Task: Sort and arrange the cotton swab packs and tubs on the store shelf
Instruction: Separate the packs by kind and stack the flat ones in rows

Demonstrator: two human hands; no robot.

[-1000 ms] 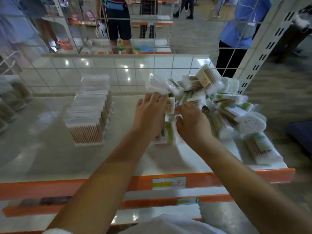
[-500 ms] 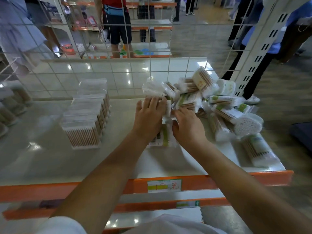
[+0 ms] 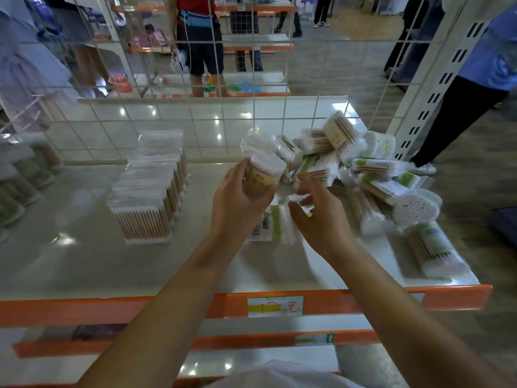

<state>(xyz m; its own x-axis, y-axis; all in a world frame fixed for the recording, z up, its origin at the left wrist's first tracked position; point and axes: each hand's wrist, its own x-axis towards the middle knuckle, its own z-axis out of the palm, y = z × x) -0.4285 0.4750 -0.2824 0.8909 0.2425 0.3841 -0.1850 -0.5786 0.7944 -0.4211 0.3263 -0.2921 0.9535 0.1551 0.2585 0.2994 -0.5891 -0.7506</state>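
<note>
White shelf (image 3: 84,261), left hand (image 3: 237,203) grip round tub (image 3: 264,175), right hand (image 3: 321,219) grip unclear, blurred

Shelf-edge price tag (image 3: 275,306) (handwritten marks, unreadable); barcode on flat pack (image 3: 268,224), digits illegible

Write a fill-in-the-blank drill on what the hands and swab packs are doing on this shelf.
1. The left hand grips a round ____ of swabs.
2. The neat row of packs stands to the ____ of both hands.
3. The jumbled pile lies at the shelf's ____ end.

Missing words: tub; left; right
</note>
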